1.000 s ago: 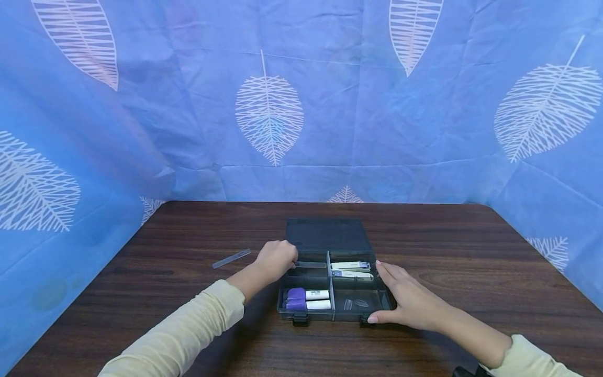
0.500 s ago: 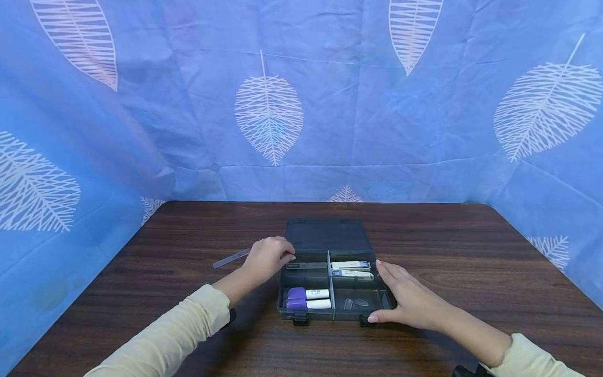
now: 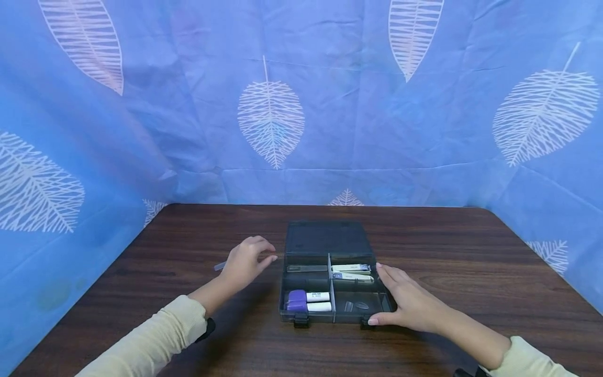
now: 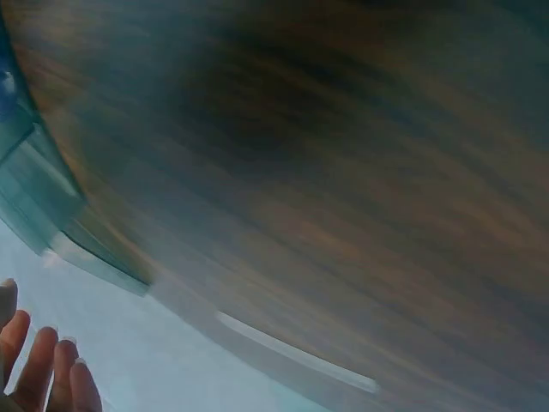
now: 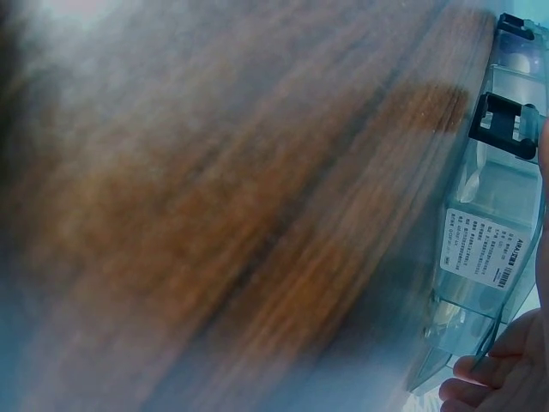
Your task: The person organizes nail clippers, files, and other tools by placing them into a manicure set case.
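Note:
A dark see-through compartment box (image 3: 301, 317) lies with its lid (image 3: 325, 236) folded back on the table. My right hand (image 3: 409, 301) rests along its right side, fingers extended at the wall and thumb by the front latch (image 3: 366, 321). My left hand (image 3: 245, 263) is raised left of the box, fingers loosely bent, nothing between them. It partly covers a clear plastic strip (image 3: 219, 266), whole in the left wrist view. Another strip (image 3: 306, 268) lies in the back-left compartment. Two pale nail clippers (image 3: 351, 273) sit back right, and two purple-capped white tubes (image 3: 308, 301) front left.
Small clear pieces (image 3: 355, 306) show in the front-right compartment. A printed label (image 5: 485, 249) is on the box in the right wrist view. Brown wooden table (image 3: 447, 251) extends around the box, with a blue leaf-patterned cloth (image 3: 330, 115) hanging behind and at the sides.
My left hand has withdrawn from the back-left compartment, leaving a strip there, and has moved left over the strip on the table. The right hand stays at the box.

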A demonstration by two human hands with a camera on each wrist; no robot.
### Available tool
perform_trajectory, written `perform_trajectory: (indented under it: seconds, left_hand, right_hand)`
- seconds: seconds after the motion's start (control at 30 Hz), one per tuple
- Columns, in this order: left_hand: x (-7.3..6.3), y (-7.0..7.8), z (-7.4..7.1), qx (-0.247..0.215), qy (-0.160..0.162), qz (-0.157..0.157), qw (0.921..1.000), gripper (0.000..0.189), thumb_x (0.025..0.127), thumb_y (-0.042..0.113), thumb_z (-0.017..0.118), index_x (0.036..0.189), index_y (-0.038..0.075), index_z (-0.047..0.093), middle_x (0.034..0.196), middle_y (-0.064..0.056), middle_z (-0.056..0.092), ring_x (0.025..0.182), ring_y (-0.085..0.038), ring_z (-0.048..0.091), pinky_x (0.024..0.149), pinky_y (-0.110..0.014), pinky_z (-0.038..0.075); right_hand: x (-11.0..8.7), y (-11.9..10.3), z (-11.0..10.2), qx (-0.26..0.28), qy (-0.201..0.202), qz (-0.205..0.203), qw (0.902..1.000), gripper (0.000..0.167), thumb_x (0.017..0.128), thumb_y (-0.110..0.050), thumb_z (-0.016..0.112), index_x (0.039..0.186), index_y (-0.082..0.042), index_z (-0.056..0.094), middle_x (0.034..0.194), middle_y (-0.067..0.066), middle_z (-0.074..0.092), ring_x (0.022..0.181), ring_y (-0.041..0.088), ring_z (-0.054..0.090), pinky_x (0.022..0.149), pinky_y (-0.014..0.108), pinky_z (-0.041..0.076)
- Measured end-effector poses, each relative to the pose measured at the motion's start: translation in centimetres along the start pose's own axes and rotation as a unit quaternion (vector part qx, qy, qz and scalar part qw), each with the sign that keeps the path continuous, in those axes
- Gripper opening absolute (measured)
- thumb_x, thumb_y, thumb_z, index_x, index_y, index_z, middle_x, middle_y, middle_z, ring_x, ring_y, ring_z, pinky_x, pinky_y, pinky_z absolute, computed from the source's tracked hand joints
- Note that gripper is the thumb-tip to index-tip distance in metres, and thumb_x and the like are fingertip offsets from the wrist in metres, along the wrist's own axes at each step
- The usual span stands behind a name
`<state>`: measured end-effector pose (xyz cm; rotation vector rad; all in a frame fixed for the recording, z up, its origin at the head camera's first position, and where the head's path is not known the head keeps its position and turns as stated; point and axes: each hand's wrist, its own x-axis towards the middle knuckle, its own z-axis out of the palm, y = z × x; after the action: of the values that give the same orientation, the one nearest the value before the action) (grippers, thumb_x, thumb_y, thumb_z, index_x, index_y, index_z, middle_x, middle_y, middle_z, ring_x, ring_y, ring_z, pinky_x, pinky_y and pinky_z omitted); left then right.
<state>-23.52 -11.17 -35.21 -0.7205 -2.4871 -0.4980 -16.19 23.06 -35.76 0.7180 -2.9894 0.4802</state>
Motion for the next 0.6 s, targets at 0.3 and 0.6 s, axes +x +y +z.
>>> perform_trajectory:
  seconds: [0.3,0.6]
  left_hand:
    - [-2.0,-2.5,-1.2,-0.01,-0.019,-0.086,0.996,0.019,0.08,0.016,0.073,0.095,0.006,0.069,0.096,-0.008,0.064,0.085,-0.025,0.065,0.069,-0.038,0.054]
    - [-3.1,-4.9,-2.4,-0.003,-0.047,-0.131,0.9903,0.037,0.081,0.017,0.071,0.112,0.0,0.062,0.107,-0.016,0.063,0.094,-0.031,0.063,0.073,-0.042,0.053]
  right_hand:
    - [0.0,0.0,0.1,-0.006,0.001,0.004,1.0,0.11,0.07,-0.069,0.062,0.142,0.006,0.028,0.143,0.028,0.035,0.129,0.046,0.036,0.096,0.061,0.037]
    - [-0.1,0.0,0.1,-0.005,0.002,0.006,1.0,0.11,0.07,-0.069,0.061,0.142,0.007,0.028,0.142,0.029,0.035,0.128,0.046,0.036,0.095,0.062,0.038]
